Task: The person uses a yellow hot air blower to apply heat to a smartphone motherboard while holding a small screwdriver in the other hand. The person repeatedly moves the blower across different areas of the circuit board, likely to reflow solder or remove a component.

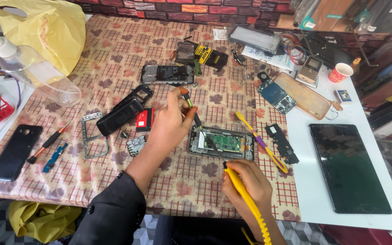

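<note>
Head view: two bare hands over a patterned tabletop [114,59].
Right hand [246,183]: fingers closed around a yellow-handled soldering iron [241,190], its dark tip reaching into the opened phone [222,143].
Left hand [171,122]: fingers pinched on a thin tool [191,106] angled down to the phone's top-left corner.
Opened phone: lies flat at tabletop centre, a green circuit board showing inside its frame.
Beside it: yellow-and-purple toothbrush [262,143] just right; black phone frame [123,113] and red part [145,120] left.
Containers: clear spray bottle [32,68] lying far left, contents not discernible; red paper cup [340,72] upright far right, inside hidden.
Right edge: dark tablet [349,168].
</note>
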